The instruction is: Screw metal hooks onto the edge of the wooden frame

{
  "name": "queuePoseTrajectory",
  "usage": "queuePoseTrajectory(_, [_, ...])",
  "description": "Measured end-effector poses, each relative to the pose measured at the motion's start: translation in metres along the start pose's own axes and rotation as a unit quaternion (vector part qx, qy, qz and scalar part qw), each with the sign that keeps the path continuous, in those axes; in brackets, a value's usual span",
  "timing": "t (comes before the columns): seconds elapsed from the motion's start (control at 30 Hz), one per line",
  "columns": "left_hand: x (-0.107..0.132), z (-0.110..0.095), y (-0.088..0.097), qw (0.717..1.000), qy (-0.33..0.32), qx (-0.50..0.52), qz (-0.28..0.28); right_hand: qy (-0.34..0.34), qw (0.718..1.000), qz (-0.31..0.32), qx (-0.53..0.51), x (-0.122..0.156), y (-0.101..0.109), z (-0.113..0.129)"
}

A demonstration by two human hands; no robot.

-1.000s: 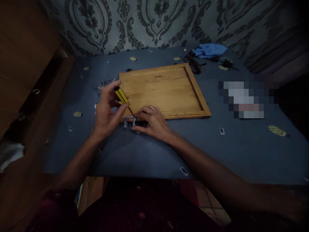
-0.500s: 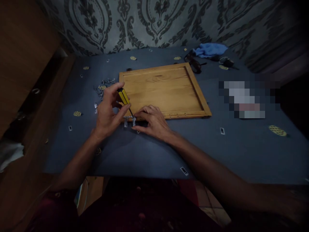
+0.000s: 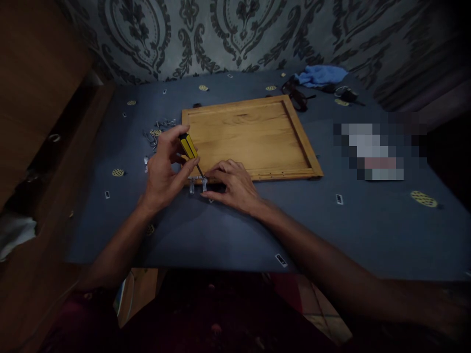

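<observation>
My left hand (image 3: 164, 169) is closed round a yellow and black screwdriver (image 3: 189, 147), its thin shaft slanting down to the near left corner of a wooden framed panel (image 3: 250, 137). There the tip meets a small metal fitting (image 3: 197, 182) that sticks out from the panel's near edge. My right hand (image 3: 235, 186) lies low over that corner, fingers curled and pressed against the fitting and the panel edge beside the tip. The panel lies flat on a dark blue patterned tablecloth (image 3: 228, 230).
Loose metal hardware (image 3: 156, 130) lies left of the panel. At the far right are a blue cloth (image 3: 320, 76) and dark tangled items (image 3: 296, 98). A wooden cabinet (image 3: 33, 122) flanks the left side. A blurred patch (image 3: 375, 149) sits at right.
My left hand has rolled the screwdriver handle slightly and shifted a little to the right. My right hand and the panel stay in place.
</observation>
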State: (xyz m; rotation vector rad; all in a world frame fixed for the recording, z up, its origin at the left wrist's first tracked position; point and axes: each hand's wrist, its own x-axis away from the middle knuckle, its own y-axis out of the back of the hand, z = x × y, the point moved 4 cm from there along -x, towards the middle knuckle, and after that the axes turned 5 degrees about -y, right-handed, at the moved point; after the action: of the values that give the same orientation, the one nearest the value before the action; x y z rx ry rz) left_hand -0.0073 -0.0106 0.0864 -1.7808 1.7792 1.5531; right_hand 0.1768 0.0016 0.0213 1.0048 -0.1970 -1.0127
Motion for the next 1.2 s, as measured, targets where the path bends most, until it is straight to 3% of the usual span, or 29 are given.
queuePoseTrajectory(0.53, [-0.001,0.0002,0.0037,1.0,0.008,-0.002,-0.02,-0.005,1.0,-0.006,0.005,0.0006,0.0,-0.0009])
queuePoseTrajectory(1.2, [-0.0009,-0.0005,0.0027,1.0,-0.006,-0.022,0.0,0.002,1.0,-0.002,0.002,0.0003,-0.0004,-0.0009])
